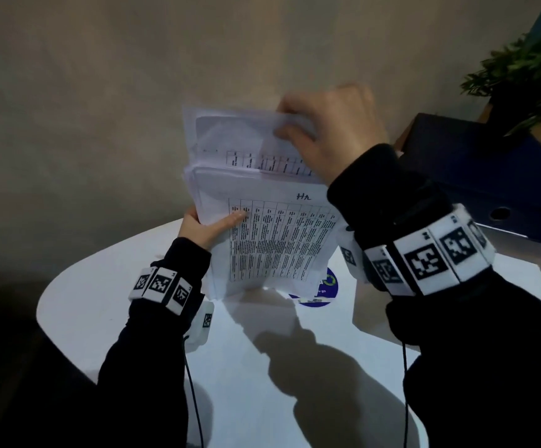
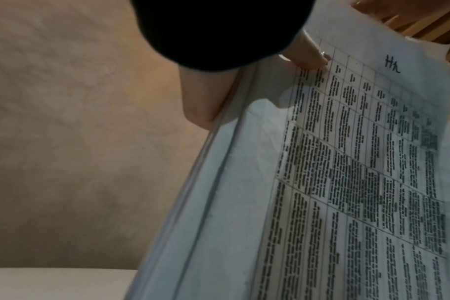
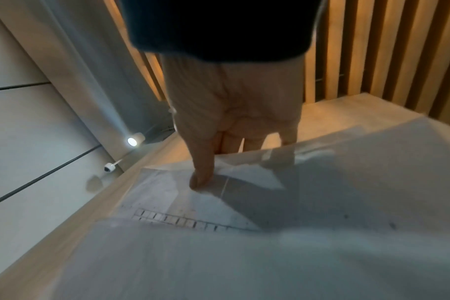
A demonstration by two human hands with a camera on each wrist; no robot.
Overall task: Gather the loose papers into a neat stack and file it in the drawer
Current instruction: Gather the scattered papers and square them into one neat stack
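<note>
The papers [image 1: 262,221] stand on edge on the white counter [image 1: 101,286], one sheet riding higher than the rest. The left hand [image 1: 204,229] pinches their left edge while the right hand [image 1: 327,130] pinches the raised sheet's top. I'd loosen both grips, tap the bottom edges down until level, then clamp again.

Light: dim, I read the source as overhead | shadows: hard hand shapes on white table [image 1: 107,292] | blur: right hand [image 1: 333,134] smeared | wrist views soft, noisy | spot lamp [image 3: 132,140] glares | head view's edges bowed
</note>
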